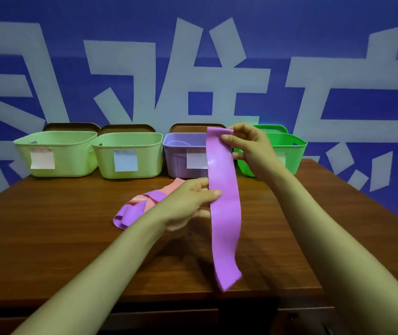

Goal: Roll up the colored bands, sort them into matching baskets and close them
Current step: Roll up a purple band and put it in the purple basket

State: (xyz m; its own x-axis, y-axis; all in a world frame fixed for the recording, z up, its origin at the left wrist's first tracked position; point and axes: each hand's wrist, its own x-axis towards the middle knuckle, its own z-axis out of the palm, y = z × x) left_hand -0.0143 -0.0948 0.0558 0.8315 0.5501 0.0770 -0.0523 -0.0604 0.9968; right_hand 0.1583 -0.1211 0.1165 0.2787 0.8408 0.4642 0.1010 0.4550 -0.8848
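While the right hand (248, 148) pinches the upper end of a purple band (223, 213) between thumb and fingertips, the left hand (188, 204) pinches the same band lower down, thumb on its front face and fingers curled behind. The band hangs as a flat vertical strip between the two hands, and its free tail drops below the left hand toward the near edge of the wooden table (48, 226); whether the tail touches the tabletop cannot be told.

Just beyond and to the left of the left hand, a second purple band (126, 215) and a pink band (175, 186) lie loosely crossed on the table, partly hidden by the left wrist.

Four open baskets stand in a row beyond both hands. Directly behind the right hand is the bright green basket (294, 153), with a green lid (273, 128) propped behind it. Beside the right hand, on its left and partly covered by the held band, is the purple basket (176, 163), bearing a pale label (195, 160). Farther left of both hands stand a pale green basket (149, 160) with a blue label (125, 160) and an outer pale green basket (72, 160) with a pinkish label (42, 160).
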